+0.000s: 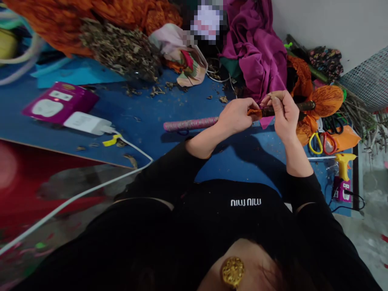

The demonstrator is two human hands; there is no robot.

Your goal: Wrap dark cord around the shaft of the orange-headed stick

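As the left hand (236,116) grips a dark stick (306,106) above the blue table (145,109), the right hand (286,115) presses its fingertips together, on what is unclear; scissors (321,132) lie toward the table's right end.

blue tabletop (182,103): across middle | pale wall (303,20): upper right | perforated grey panel (370,79): right edge | grey floor (363,238): lower right | red surface (27,182): lower left | light: dim

You have the stick (190,123) above the tabletop (138,139), its mottled purple end left, dark brown end toward the right edge.
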